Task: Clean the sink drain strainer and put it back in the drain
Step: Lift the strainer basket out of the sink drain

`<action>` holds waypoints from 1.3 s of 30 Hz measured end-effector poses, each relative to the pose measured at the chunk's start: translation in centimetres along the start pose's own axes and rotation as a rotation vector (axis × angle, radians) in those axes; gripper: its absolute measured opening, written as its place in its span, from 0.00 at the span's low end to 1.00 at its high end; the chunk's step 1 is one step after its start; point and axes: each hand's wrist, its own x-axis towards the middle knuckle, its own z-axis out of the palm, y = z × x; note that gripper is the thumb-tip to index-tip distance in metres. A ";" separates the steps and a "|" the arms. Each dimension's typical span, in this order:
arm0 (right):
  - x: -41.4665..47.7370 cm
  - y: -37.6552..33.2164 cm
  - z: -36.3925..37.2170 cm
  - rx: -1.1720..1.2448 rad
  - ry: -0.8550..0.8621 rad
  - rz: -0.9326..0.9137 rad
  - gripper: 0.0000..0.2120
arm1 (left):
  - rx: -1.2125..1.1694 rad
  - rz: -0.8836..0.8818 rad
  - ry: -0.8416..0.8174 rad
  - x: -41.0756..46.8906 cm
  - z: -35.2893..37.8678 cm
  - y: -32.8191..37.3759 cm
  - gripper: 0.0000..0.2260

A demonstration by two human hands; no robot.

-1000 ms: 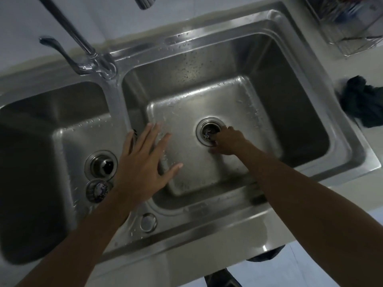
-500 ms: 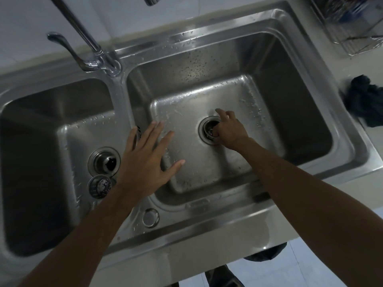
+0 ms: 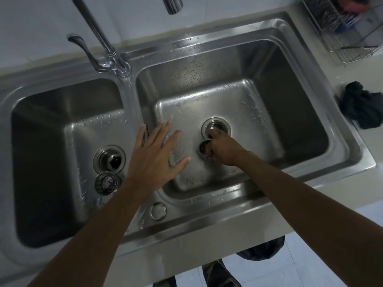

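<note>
My right hand [image 3: 224, 149] grips a round metal drain strainer [image 3: 204, 149], lifted out and tilted just in front of the right basin's drain [image 3: 216, 126], which now stands uncovered. Dark dirt shows inside the strainer. My left hand [image 3: 155, 154] hovers flat with fingers spread over the divider between the two basins, holding nothing. In the left basin a second strainer [image 3: 106, 182] lies on the floor beside that basin's drain [image 3: 109, 159].
The double steel sink [image 3: 207, 220] is wet with droplets. A tall faucet [image 3: 107, 46] rises at the back behind the divider. A dark cloth [image 3: 362, 106] lies on the counter at right, and a wire dish rack [image 3: 348, 27] stands at the back right.
My right hand has pulled the strainer out of the right drain and drawn it toward me. The left hand stays spread over the divider.
</note>
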 end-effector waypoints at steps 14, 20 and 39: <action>0.7 -1.2 1.3 -0.143 0.013 -0.049 0.41 | -0.006 -0.001 -0.009 -0.1 0.2 -0.2 0.36; 0.9 -1.3 1.6 -0.189 -0.040 -0.064 0.41 | -0.006 0.000 -0.012 0.0 0.2 -0.2 0.36; 0.7 -1.1 1.8 -0.118 -0.059 0.002 0.50 | -0.005 0.013 0.043 -0.1 0.4 -0.3 0.31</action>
